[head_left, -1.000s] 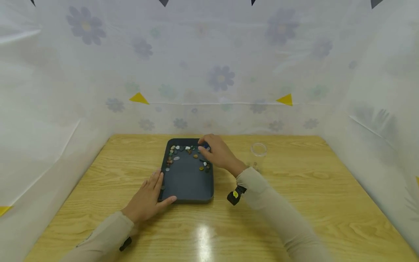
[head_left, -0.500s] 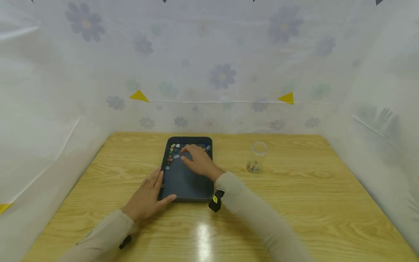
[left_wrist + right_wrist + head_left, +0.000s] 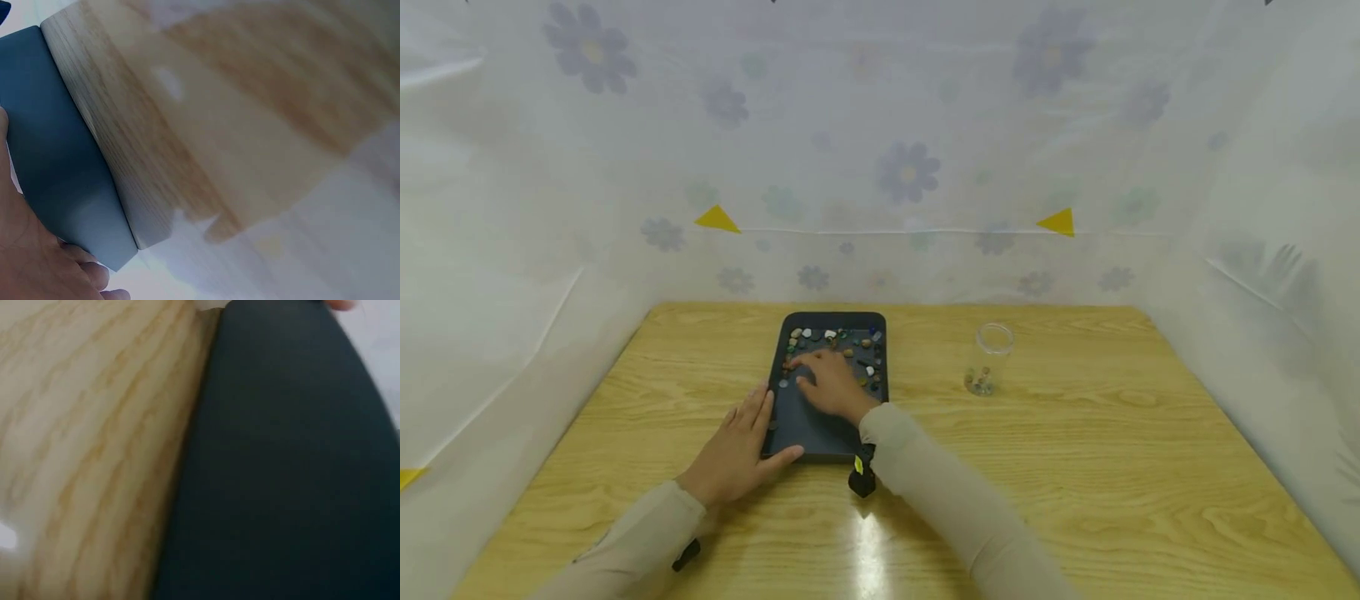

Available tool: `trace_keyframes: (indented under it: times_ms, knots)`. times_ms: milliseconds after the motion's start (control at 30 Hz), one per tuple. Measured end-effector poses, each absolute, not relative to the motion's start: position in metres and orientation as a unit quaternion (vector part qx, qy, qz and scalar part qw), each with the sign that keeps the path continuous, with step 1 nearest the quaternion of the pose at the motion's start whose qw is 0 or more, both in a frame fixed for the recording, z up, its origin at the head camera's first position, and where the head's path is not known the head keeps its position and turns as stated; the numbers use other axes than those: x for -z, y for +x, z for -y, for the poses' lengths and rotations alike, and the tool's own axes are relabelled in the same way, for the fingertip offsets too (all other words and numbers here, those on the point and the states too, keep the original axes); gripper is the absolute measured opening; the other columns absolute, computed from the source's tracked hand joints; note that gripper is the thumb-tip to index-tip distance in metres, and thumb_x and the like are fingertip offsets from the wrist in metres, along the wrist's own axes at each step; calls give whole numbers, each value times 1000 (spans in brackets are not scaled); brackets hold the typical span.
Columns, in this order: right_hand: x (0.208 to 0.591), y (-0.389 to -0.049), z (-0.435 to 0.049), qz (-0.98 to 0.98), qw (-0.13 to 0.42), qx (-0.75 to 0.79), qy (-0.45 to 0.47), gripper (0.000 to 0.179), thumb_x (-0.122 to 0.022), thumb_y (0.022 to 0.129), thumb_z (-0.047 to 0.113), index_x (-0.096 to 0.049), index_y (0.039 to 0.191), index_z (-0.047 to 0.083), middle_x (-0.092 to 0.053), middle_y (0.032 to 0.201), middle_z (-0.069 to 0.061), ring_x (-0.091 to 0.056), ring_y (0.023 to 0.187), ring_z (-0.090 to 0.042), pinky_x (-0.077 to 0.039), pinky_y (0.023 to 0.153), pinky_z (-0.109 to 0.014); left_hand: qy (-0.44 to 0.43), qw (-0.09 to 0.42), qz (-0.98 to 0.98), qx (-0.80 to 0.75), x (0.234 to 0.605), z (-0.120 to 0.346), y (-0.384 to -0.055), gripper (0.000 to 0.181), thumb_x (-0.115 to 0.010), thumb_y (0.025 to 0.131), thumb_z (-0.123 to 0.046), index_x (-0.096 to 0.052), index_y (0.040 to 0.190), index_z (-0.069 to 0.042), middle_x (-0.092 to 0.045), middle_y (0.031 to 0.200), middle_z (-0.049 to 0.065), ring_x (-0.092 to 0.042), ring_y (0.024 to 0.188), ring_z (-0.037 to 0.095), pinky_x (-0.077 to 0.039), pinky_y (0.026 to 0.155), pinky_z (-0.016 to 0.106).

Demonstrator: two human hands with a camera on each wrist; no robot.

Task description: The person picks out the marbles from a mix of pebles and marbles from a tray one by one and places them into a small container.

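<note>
A dark rectangular tray [image 3: 823, 433] lies on the table with many small polished stones along its far part and both sides. My left hand [image 3: 733, 454] rests on its near left corner, fingers straight along the left rim and thumb on the near rim. Over the middle of the tray is my right hand [image 3: 833, 387], its thumb and forefinger apart, with the fingertips close to the brown stones by the left wall. Nothing is seen between them. The left wrist view shows the tray's outer side beside the left palm [image 3: 37, 262]. In the right wrist view the tray wall [image 3: 275, 456] hides most of the hand.
A clear jar [image 3: 995, 340] stands upright to the right of the tray, with a few small stones [image 3: 980, 384] at its bottom. The wooden table [image 3: 1075, 433] is enclosed by white flowered sheets [image 3: 910, 267] at the back and sides.
My right hand has moved left across the tray, from the far right corner to the left row of stones. The jar and right-hand stones have come into sight. My left hand stays put.
</note>
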State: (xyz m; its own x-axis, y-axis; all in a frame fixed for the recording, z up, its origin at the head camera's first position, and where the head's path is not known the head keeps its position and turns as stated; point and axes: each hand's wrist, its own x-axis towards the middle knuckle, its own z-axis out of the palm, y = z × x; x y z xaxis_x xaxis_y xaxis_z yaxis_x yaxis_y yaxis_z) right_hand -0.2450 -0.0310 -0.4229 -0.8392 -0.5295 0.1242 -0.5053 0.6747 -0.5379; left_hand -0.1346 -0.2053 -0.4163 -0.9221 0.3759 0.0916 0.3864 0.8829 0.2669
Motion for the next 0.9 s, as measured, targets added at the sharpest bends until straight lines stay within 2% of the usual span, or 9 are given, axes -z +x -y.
trace_keyframes:
  times_ms: [233, 500, 633, 900]
  knots:
    - [428, -239, 41, -940, 59, 218, -255, 45, -47, 102, 30, -41, 146, 32, -38, 147, -9, -31, 136, -33, -30, 108, -52, -196, 17, 971, 137, 418, 206, -135, 95, -47, 92, -63, -24, 146, 11, -17, 154, 27, -22, 140, 41, -23, 110, 58]
    - [429, -234, 47, -962, 63, 101, -248, 51, -47, 101, 37, -30, 149, 39, -29, 152, -8, -30, 136, -32, -31, 107, -50, -196, 18, 971, 137, 420, 205, -136, 95, -47, 92, -63, -24, 146, 11, -17, 154, 27, -21, 140, 41, -23, 111, 58]
    - [430, -234, 50, -966, 61, 83, -239, 51, -47, 101, 38, -30, 149, 40, -29, 151, -7, -31, 135, -30, -33, 106, -49, -196, 17, 970, 140, 421, 206, -137, 96, -47, 91, -64, -23, 147, 11, -16, 154, 26, -21, 140, 41, -23, 110, 58]
    - [431, -238, 53, -966, 42, 106, -234, 44, -50, 100, 36, -41, 143, 38, -38, 144, -6, -35, 132, -29, -36, 102, -49, -197, 21, 970, 140, 420, 206, -137, 96, -48, 91, -64, -24, 146, 11, -18, 153, 27, -22, 140, 42, -23, 110, 59]
